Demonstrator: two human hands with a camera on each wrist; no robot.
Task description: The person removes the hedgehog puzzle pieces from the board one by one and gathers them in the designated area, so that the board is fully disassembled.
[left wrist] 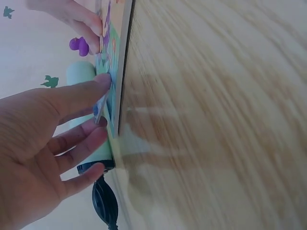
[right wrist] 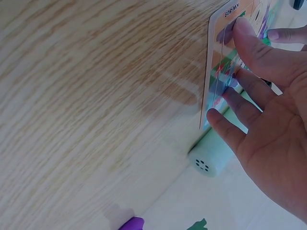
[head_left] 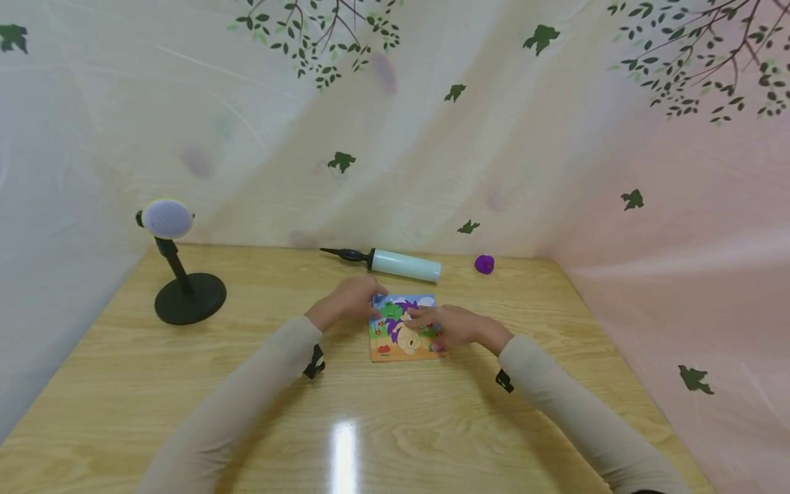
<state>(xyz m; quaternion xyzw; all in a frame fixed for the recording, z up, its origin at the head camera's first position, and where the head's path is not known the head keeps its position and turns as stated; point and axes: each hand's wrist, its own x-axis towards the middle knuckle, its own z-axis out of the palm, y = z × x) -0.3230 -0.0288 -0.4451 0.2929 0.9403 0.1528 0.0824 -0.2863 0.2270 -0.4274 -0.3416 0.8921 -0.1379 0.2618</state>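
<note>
A flat, square picture puzzle (head_left: 400,348) with a purple-haired cartoon figure lies on the wooden table between both hands. My left hand (head_left: 350,299) is at its upper left corner. The left wrist view shows its thumb and fingers pinching a thin puzzle piece (left wrist: 99,109), tilted up from the board. Over the puzzle's right side, my right hand (head_left: 455,324) touches the picture with spread fingertips. In the right wrist view, its thumb (right wrist: 245,28) lies over the printed surface near the edge. Nothing clearly shows in its grip.
Behind the puzzle lies a pale-blue hand pump (head_left: 404,265) with a black nozzle. A small purple object (head_left: 484,264) sits at the back right. On the left stands a round-headed device on a black base (head_left: 190,299). A leaf-printed curtain (head_left: 395,137) borders the table.
</note>
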